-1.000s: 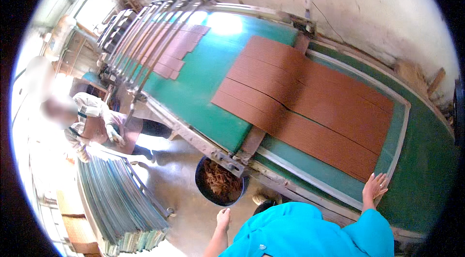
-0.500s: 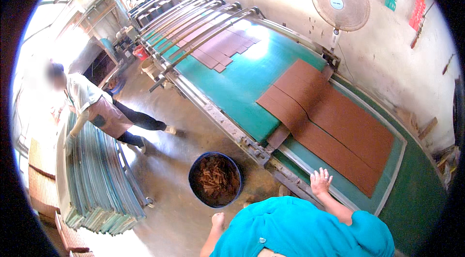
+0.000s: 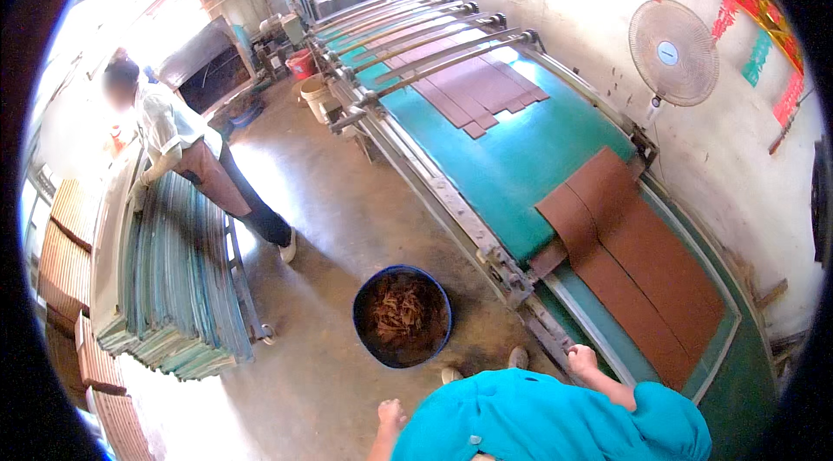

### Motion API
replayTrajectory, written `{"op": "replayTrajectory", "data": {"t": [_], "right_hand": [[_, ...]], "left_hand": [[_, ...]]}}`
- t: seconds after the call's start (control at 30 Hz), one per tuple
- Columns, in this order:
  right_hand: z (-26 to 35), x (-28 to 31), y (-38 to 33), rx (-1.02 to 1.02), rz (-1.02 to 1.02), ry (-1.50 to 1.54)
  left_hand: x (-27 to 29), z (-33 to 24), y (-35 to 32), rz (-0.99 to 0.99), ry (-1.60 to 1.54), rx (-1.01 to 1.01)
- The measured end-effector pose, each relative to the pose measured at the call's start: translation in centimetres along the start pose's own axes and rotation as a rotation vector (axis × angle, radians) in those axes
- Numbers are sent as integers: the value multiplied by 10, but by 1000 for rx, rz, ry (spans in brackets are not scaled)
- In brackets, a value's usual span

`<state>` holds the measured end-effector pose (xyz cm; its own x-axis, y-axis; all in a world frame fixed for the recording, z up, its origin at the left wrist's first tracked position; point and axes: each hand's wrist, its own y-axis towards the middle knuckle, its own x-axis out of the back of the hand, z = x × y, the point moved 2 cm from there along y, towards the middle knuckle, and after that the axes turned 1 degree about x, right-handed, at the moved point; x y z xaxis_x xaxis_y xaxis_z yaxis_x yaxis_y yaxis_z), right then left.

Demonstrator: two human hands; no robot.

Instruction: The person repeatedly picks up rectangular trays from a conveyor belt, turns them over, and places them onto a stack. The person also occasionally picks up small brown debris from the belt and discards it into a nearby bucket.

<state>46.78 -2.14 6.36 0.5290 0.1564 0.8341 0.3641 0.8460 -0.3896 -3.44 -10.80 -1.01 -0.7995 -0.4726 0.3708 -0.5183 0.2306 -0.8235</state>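
The left hand (image 3: 390,414) hangs at the person's side above the concrete floor (image 3: 347,218), holding nothing; its fingers look loosely curled, though how far cannot be told. Far left, a co-worker (image 3: 186,157) in a light shirt leans over a tall stack of grey-green sheets (image 3: 173,274), with piles of brown boards (image 3: 65,244) beyond. Just ahead of the left hand stands a round dark tub (image 3: 402,315) filled with brown scraps. To its right runs the long green conveyor table (image 3: 512,157), carrying thin brown veneer sheets (image 3: 638,261) at the near end and more under the metal rollers (image 3: 416,44) farther away. The right hand (image 3: 581,363) rests on the table's near metal edge, fingers closed loosely and gripping nothing, just short of the nearest veneer sheet. A pedestal fan (image 3: 672,53) stands against the wall.
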Motion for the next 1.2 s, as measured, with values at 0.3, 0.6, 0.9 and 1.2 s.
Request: {"op": "replayTrajectory", "data": {"t": [0.3, 0.6, 0.9, 1.2], "right_hand": [[38, 5, -24, 34, 26, 7], [54, 61, 50, -22, -213, -41], [157, 114, 255, 418, -500, 56], [338, 154, 517, 881, -674, -103]], "left_hand": [[10, 38, 50, 246, -143, 91], [-69, -99, 38, 167, -194, -97], [-227, -333, -75, 453, 139, -461], [-406, -456, -126, 766, 116, -328]]}}
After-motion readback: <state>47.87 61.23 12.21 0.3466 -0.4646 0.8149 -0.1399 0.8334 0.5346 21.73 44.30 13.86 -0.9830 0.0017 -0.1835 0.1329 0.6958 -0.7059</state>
